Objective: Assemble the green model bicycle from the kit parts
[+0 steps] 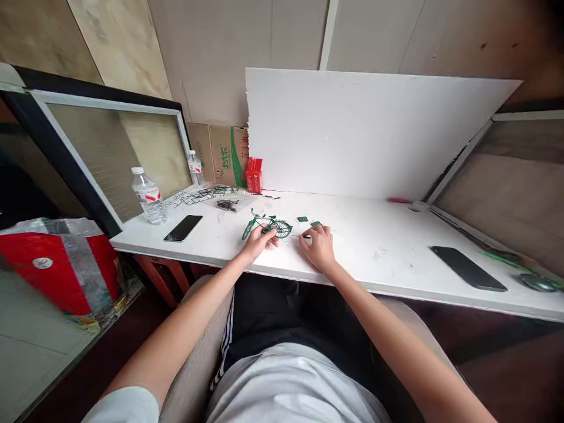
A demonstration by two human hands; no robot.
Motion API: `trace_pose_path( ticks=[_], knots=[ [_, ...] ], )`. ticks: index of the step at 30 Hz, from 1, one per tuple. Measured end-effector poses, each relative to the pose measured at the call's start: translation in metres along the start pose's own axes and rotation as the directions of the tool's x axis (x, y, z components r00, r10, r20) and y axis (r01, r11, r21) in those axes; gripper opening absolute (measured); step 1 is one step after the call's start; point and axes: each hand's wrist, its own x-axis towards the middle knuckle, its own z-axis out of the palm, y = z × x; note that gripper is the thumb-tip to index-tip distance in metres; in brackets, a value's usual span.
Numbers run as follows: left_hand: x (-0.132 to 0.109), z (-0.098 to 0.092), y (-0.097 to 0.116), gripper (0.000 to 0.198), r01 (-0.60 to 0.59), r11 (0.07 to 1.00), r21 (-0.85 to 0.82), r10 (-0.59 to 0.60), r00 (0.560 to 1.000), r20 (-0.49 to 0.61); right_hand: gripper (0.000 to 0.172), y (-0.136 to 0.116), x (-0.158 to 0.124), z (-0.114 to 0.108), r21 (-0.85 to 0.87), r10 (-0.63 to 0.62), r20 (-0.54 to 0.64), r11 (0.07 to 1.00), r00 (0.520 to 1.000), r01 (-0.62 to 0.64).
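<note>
A small green model bicycle [269, 225] stands on the white table [379, 247] near its front edge. My left hand [259, 239] rests against the bicycle's near side, fingers curled on its frame. My right hand [318, 245] lies just to the right of the bicycle, fingers bent and pinched on a thin dark tool or part too small to name. Two small green pieces [308, 221] lie on the table just beyond my right hand.
A black phone [183, 228] and a water bottle [150, 195] sit at the left, with part frames [200, 194], a plastic bag of parts [229, 204], a red box [254, 174] and cardboard boxes [222, 154] behind. Another phone [467, 268] lies at right. A white board [365, 132] leans at the back.
</note>
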Motion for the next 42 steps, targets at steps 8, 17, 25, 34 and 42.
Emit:
trace_pose_path(
  ticks=[8,17,25,34,42],
  knots=[
    [0.000,0.000,0.001,0.045,0.004,1.000,0.016,-0.005,1.000,0.007,0.018,0.002,-0.001,0.004,-0.010,-0.020,0.021,1.000,1.000,0.021],
    [-0.004,0.002,0.004,0.043,-0.004,0.998,0.062,0.004,1.000,0.000,0.012,0.001,-0.002,0.003,0.021,-0.042,0.053,0.999,0.998,0.041],
    [-0.004,0.003,0.003,0.042,-0.008,0.995,0.099,0.004,0.999,0.035,0.024,-0.012,0.001,-0.010,0.189,-0.203,0.061,0.964,0.977,0.188],
    [-0.006,-0.002,-0.001,0.050,-0.052,0.994,0.097,0.040,0.992,0.117,0.030,-0.016,0.001,-0.017,0.272,-0.268,0.097,0.933,0.958,0.234],
    [-0.007,-0.004,-0.002,0.055,-0.070,0.994,0.088,0.051,0.977,0.206,0.033,-0.020,0.000,-0.022,0.319,-0.241,0.183,0.932,0.953,0.174]
  ],
)
